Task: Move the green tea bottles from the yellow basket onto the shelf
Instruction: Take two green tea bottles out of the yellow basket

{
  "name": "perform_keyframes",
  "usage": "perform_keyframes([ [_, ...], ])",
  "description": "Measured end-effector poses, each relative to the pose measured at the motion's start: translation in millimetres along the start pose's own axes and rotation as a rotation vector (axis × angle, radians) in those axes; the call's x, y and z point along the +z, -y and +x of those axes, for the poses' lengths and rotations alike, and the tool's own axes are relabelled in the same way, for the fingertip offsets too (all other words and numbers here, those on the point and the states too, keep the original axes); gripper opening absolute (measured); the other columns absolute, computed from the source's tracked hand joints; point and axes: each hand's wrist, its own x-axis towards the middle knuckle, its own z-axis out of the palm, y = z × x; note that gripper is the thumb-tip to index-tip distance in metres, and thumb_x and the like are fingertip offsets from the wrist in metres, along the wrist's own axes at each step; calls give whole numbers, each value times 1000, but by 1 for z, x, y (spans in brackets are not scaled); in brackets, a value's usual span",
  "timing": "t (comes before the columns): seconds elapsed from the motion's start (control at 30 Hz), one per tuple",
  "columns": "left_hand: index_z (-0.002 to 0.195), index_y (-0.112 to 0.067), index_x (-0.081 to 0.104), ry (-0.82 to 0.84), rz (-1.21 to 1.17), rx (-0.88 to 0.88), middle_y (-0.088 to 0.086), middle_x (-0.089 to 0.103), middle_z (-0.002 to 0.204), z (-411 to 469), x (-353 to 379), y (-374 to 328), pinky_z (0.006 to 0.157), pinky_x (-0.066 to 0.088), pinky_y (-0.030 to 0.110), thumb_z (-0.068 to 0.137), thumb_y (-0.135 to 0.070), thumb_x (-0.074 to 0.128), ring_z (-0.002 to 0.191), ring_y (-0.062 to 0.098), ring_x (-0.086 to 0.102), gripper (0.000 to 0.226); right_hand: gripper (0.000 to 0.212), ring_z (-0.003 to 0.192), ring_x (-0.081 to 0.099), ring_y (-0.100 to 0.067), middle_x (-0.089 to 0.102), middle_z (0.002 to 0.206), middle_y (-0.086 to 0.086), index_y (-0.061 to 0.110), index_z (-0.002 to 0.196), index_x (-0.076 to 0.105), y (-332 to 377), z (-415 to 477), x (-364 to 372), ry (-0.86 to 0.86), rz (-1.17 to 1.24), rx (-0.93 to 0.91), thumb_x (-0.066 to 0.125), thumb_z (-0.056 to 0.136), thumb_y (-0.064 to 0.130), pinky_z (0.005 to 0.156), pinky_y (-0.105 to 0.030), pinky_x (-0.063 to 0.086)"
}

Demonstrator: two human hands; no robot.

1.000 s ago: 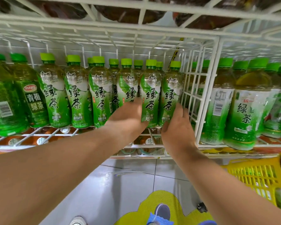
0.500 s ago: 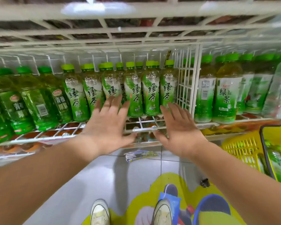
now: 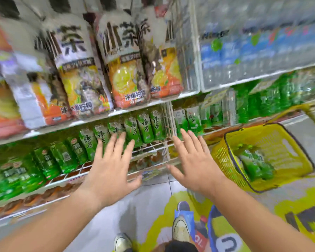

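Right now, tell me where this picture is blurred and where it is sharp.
Head view: heavy motion smear over the lemon tea bottles and blue-labelled bottles up top; left hand, right hand and shelved green tea bottles are clearer; the basket bottles look soft.

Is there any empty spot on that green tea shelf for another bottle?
Only the bare wire strip at the shelf's front edge is free. It lies between the left hand and the right hand, just left of the white divider. Behind it the green tea bottles stand packed side by side. The next bay looks as full.
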Motion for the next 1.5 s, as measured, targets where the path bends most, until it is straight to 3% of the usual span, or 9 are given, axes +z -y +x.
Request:
perform_keyframes([
  [0.13, 149, -6, 44, -48, -6, 55, 24, 33, 157, -28, -54, -21, 111, 31, 65, 74, -70, 48, 142, 43, 36, 99, 86, 149, 22, -36, 27, 160, -19, 12, 155, 30, -2, -49, -55, -60, 14, 108, 30, 89, 67, 120, -54, 16],
  [0.33, 151, -7, 38, -53, 31, 201, 24, 31, 158, -44, -136, -48, 112, 29, 65, 75, -73, 40, 144, 43, 31, 101, 87, 148, 23, -36, 29, 159, -19, 12, 154, 31, -6, -116, -133, -157, 4, 250, 32, 87, 67, 119, -55, 18],
  [0.47, 154, -10, 34, -142, 38, 247, 22, 28, 160, -50, -185, -66, 115, 25, 63, 77, -74, 39, 148, 40, 26, 100, 87, 151, 15, -33, 22, 162, -15, 15, 158, 22, -22, -144, -162, -189, -1, 278, 28, 89, 68, 121, -54, 14],
  [0.6, 160, -14, 5, -162, 87, 298, 19, -3, 166, -55, -226, -91, 121, 12, 59, 89, -68, 35, 153, 36, 0, 95, 87, 153, 1, -28, 8, 166, -10, 20, 159, 5, -51, -171, -184, -216, -14, 301, 21, 91, 71, 123, -47, 3],
  [0.7, 159, -14, -3, -176, 113, 307, 18, -10, 166, -56, -255, -125, 122, 7, 58, 94, -62, 38, 153, 36, -5, 91, 86, 153, -4, -27, 3, 167, -9, 22, 159, 0, -80, -199, -197, -224, -9, 315, 22, 92, 71, 123, -46, 1],
  [0.9, 160, -15, 0, -198, 117, 328, 16, 0, 167, -50, -275, -214, 122, 13, 55, 92, -64, 40, 153, 35, 2, 93, 86, 153, 2, -26, 10, 166, -8, 21, 160, 9, -145, -258, -215, -248, 6, 320, 21, 91, 71, 123, -47, 7],
  [1.17, 159, -14, -2, -143, -23, 297, 16, 2, 166, -31, -272, -364, 122, 16, 54, 91, -63, 46, 153, 34, 6, 96, 87, 146, 28, -32, 34, 158, -12, 18, 157, 27, -238, -332, -212, -193, -4, 402, 26, 87, 70, 120, -47, 22],
  [1.27, 159, -15, -2, -135, -37, 302, 17, 3, 166, -24, -266, -399, 121, 16, 54, 90, -62, 48, 152, 35, 7, 97, 87, 135, 45, -35, 51, 146, -14, 13, 148, 45, -268, -339, -208, -185, 9, 406, 30, 84, 70, 112, -52, 37],
  [1.5, 159, -14, -7, -100, -44, 277, 19, -2, 166, 22, -251, -452, 120, 14, 59, 91, -57, 49, 153, 38, 3, 98, 80, 125, 53, -36, 59, 135, -14, 11, 140, 53, -329, -320, -197, -141, -22, 356, 38, 85, 66, 103, -52, 45],
])
